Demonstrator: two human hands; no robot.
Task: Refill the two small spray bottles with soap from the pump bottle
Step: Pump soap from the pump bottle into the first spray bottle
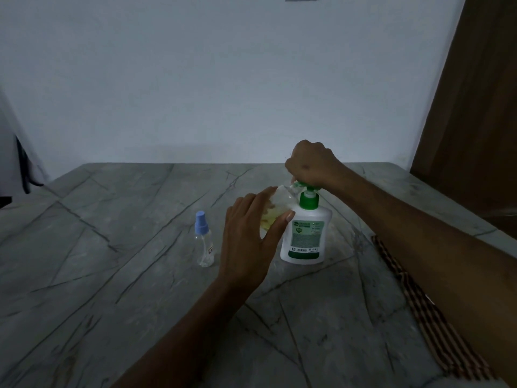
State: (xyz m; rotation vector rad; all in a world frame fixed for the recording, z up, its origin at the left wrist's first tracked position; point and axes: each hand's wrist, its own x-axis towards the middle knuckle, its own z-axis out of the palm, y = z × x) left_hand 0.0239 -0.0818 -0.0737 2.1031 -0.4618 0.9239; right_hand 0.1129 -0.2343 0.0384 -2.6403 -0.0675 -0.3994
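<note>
A white pump bottle (306, 233) with a green collar and pump head stands upright on the grey marble table (140, 275). My right hand (313, 163) is closed over its pump head from above. My left hand (249, 242) holds a small clear spray bottle (275, 208), uncapped and tilted, with its mouth up at the pump spout; yellowish liquid shows inside it. A second small clear spray bottle (204, 242) with a blue spray cap stands upright to the left of my left hand, untouched.
A dark striped cloth (428, 312) lies along the table's right edge. A brown wooden door or panel (475, 107) stands at the right, a pale wall (223, 79) runs behind the table, and a dark object (25, 169) sits at the far left.
</note>
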